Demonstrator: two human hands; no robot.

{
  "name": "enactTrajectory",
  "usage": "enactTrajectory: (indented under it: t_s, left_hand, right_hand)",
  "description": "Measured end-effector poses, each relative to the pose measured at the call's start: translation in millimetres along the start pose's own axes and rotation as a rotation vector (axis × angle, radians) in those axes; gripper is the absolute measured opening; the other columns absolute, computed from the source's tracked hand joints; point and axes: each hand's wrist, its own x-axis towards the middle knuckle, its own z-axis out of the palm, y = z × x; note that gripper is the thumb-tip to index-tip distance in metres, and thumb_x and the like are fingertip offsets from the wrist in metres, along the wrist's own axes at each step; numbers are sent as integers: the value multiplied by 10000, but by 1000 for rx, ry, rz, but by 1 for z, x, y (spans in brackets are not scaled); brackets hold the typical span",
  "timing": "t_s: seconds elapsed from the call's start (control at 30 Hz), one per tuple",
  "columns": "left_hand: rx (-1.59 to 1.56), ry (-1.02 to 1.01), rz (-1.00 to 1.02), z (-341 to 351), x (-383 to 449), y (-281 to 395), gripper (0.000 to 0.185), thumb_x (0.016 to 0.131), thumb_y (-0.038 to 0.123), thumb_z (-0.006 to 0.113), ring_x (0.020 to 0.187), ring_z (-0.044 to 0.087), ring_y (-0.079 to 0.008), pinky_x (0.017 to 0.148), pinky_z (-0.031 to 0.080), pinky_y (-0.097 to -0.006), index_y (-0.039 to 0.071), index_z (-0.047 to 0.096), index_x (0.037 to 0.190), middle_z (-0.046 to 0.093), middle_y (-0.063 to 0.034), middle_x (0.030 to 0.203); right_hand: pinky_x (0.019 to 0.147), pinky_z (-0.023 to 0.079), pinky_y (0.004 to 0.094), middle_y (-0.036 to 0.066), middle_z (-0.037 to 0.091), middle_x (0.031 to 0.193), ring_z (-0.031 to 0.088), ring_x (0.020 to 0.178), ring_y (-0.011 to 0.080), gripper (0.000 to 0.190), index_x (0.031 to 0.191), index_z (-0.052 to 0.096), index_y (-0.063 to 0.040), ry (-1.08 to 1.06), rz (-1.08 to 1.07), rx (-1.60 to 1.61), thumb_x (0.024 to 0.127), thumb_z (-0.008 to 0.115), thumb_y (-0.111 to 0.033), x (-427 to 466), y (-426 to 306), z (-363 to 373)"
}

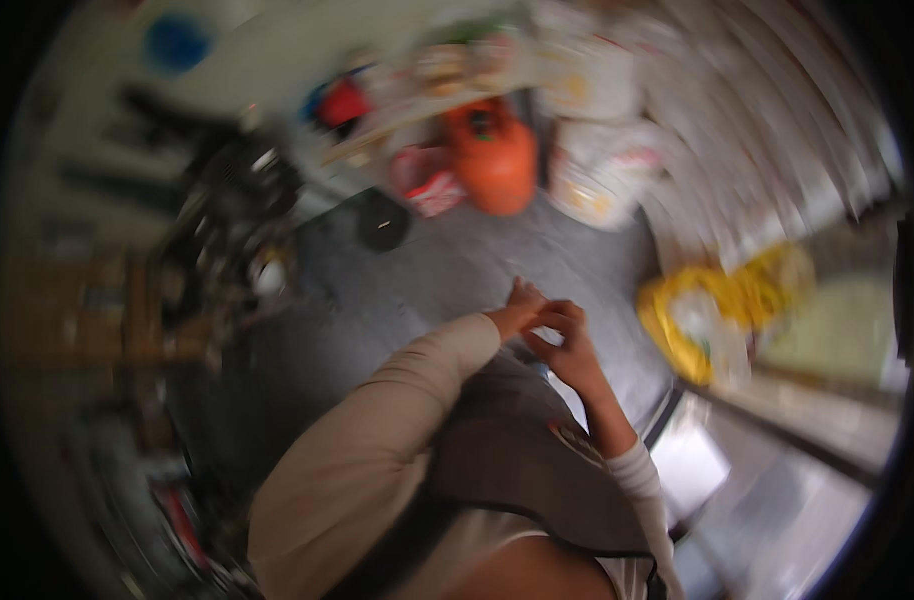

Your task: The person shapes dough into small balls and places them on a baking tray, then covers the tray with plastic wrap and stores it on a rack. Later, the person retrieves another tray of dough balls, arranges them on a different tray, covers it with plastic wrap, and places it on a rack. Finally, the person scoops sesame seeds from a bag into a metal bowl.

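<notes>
Both my hands are raised in front of my dark apron (532, 442), above a grey floor (457, 262). My left hand (526, 301) reaches in from the left, at the end of a beige sleeve. The fingers of my right hand (569, 337) are bent, and their tips meet my left hand near the wrist. No object shows in either hand, though the view is blurred and the palm of my left hand is hidden.
An orange gas cylinder (496, 161) stands ahead, with a red and white bag (431, 184) at its left and white containers (596, 172) at its right. Dark machinery (236, 187) is on the left. A yellow plastic bag (674, 330) is at the right.
</notes>
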Motion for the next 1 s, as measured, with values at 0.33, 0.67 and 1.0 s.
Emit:
enactTrajectory:
  t_s: [0.33, 0.67, 1.0]
  left_hand:
    - [-500, 475, -547, 195, -189, -172, 297, 784, 195, 526, 1045, 540, -281, 885, 351, -502, 155, 617, 1064, 628, -97, 1027]
    - [-861, 670, -688, 227, -272, -268, 295, 757, 348, 600, 840, 625, -286, 730, 492, -384, 140, 640, 961, 660, -80, 878]
    - [-943, 816, -376, 143, -135, -291, 224, 770, 256, 574, 801, 629, -290, 716, 485, -373, 77, 682, 852, 660, -123, 846]
  right_hand:
    - [818, 412, 353, 61, 567, 981, 510, 959, 226, 145, 838, 685, -111, -659, -331, -26, 699, 718, -137, 46, -57, 237]
    - [913, 376, 378, 104, 628, 940, 527, 998, 272, 176, 857, 675, -75, -945, -129, -47, 788, 614, -225, 51, -98, 352]
    - [795, 464, 350, 112, 616, 919, 568, 933, 250, 165, 875, 674, -74, -320, 122, -71, 799, 627, -212, 62, -38, 194]
